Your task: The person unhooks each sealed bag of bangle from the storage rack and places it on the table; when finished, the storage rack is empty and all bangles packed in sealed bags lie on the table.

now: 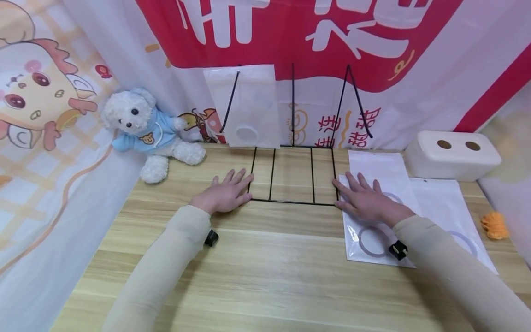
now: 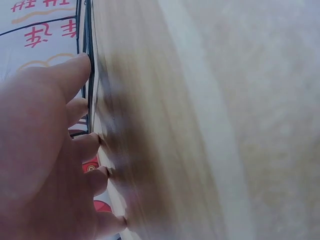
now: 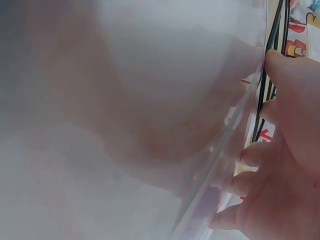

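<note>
A black wire stand (image 1: 290, 202) rests on the wooden table, its base flat and its hooked prongs rising at the back. My left hand (image 1: 224, 192) lies spread at the left end of the base, thumb and fingertips against the wire and table. At the other end, my right hand (image 1: 365, 199) is spread too, its thumb and index finger touching the frame, the palm over a clear-and-white bag (image 1: 352, 242). Both wrist views show straight, parted fingers of the left hand (image 2: 45, 135) and right hand (image 3: 285, 155). One white bag (image 1: 253, 101) hangs from a prong on the left.
More white bags (image 1: 439, 207) with pale rings lie at the right. Behind them stands a white box (image 1: 452, 157) with two holes. A plush bear (image 1: 145, 129) sits back left, and an orange fuzzy thing (image 1: 495, 225) lies far right. Printed cloth (image 1: 257, 55) lines the back.
</note>
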The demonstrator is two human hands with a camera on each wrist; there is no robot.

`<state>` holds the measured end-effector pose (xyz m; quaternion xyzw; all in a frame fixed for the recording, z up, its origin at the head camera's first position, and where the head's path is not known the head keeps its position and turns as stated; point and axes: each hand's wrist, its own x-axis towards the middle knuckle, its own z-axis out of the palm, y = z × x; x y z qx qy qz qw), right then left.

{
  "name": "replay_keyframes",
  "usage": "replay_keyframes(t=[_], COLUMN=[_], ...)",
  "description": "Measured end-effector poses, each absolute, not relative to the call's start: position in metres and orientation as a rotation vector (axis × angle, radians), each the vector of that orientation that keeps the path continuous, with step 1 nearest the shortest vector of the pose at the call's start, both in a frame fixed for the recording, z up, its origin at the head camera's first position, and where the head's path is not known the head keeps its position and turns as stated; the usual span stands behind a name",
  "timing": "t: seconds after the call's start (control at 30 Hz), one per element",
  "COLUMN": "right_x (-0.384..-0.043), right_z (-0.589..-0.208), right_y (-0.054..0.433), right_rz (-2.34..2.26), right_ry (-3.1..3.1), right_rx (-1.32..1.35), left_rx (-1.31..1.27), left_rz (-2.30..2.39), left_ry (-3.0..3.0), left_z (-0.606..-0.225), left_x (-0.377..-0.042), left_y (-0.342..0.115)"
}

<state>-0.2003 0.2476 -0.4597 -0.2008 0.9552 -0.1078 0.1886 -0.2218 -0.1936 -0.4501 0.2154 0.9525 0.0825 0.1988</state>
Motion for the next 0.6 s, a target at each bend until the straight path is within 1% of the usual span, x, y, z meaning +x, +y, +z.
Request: replay_keyframes(t=[0.4,0.6], right_x=[-0.199,-0.199], right_z=[-0.459,-0.458], right_y=[0.246,0.245], right_rz=[-0.298,-0.304], right_ry=[2.680,2.686], right_rx=[-0.555,-0.566], left_rx=[0.622,0.569], left_rz=[0.450,0.515], left_ry=[2.756,2.884], left_z=[-0.446,-0.432], left_x=[-0.223,-0.226], left_y=[-0.213,-0.224])
